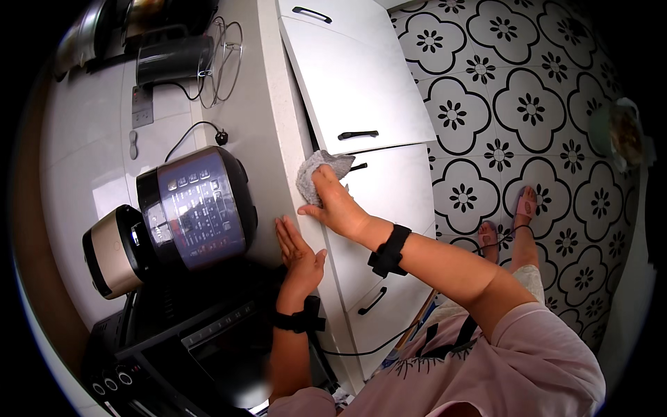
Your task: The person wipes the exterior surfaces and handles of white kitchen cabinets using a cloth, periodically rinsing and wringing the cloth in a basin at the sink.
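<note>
My right hand [338, 206] is shut on a grey cloth [311, 180], which lies against the front edge of the countertop [284, 120]. Part of the cloth hangs over the top of a white cabinet front [388, 182] and covers one end of a black handle [359, 167]. My left hand [299, 260] holds nothing and rests flat at the countertop's edge, its thumb apart from the fingers. A dark multicooker [200, 208] with a button panel stands close to the left hand.
A black oven [224, 359] fills the lower left, near my left forearm. Behind the cooker is a beige and black appliance [115, 250]. A loose plug [222, 137] and a wire rack [224, 62] are on the countertop. A lined bin [615, 135] stands on the patterned floor [526, 109].
</note>
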Available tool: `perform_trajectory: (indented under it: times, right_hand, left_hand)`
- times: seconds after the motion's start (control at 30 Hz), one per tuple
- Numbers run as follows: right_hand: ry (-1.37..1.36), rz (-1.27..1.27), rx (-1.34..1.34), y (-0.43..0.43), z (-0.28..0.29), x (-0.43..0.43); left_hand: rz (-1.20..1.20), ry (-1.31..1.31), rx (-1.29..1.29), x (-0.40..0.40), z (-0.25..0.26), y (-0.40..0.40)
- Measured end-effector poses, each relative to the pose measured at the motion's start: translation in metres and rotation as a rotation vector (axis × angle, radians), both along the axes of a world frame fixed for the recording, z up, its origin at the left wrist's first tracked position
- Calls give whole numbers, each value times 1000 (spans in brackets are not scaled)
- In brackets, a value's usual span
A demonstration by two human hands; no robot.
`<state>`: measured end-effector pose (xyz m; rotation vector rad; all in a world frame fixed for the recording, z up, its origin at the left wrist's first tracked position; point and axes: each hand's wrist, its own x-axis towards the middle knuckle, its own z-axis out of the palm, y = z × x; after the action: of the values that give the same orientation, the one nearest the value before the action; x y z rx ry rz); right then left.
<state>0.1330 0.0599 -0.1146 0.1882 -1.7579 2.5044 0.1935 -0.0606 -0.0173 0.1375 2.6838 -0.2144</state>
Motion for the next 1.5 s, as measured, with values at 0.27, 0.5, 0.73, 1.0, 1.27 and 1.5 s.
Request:
perform_trajectory:
  times: [0.27, 0.5, 0.73, 1.0, 1.27, 1.5]
  right_hand:
    - [77, -177, 45, -8, -5, -4]
    - [63, -100, 69, 1, 4, 3]
    - [115, -110, 161, -2, 0, 2]
    - [82, -66, 187, 1, 3, -3]
    - [105, -42, 214, 6, 2, -8]
    - [44, -142, 219, 4, 8, -36]
  left_hand:
    - [-9, 7, 11, -1, 0, 1]
    - [-21, 11, 7, 0, -1, -4]
    - [-13, -3, -7, 0, -1, -3]
    - [-13, 8, 5, -1, 0, 0]
    - [-24, -3, -23, -2, 1, 3]
    - [7, 2, -17, -2, 1, 3]
